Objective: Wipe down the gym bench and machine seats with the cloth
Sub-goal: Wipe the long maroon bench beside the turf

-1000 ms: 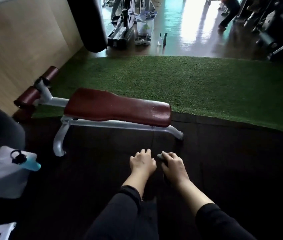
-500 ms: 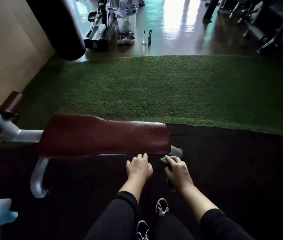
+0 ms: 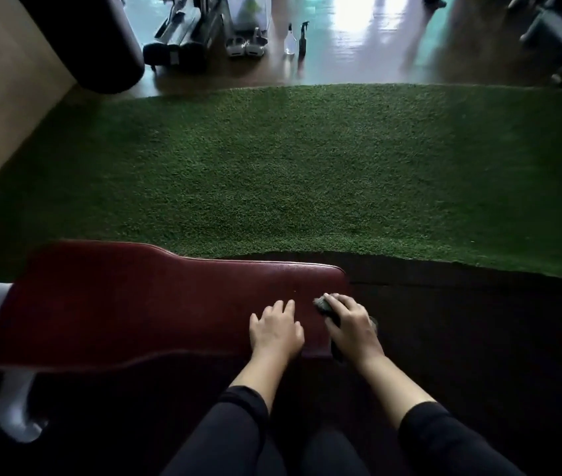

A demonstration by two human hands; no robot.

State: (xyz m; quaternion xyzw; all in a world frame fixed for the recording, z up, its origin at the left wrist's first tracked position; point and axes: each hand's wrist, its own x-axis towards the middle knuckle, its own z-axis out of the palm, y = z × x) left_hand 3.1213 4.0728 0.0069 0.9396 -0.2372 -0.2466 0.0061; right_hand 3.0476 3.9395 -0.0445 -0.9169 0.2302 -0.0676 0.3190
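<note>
A dark red padded gym bench (image 3: 142,304) on a silver frame lies across the lower left, directly in front of me. My left hand (image 3: 276,329) rests flat on the pad near its right end, fingers spread, holding nothing. At the pad's right edge, my right hand (image 3: 351,324) presses a small dark grey cloth (image 3: 322,303). Most of the cloth is hidden under the fingers; a strip hangs down below the hand.
Green artificial turf (image 3: 289,166) stretches beyond the bench, with dark rubber flooring (image 3: 478,338) to the right. A black punching bag (image 3: 100,39) hangs at the top left beside a beige wall. Two spray bottles (image 3: 295,39), shoes and gym machines stand on the glossy floor at the back.
I have come closer and both hands have moved forward from over the dark floor onto the bench pad. The right hand has kept the cloth throughout.
</note>
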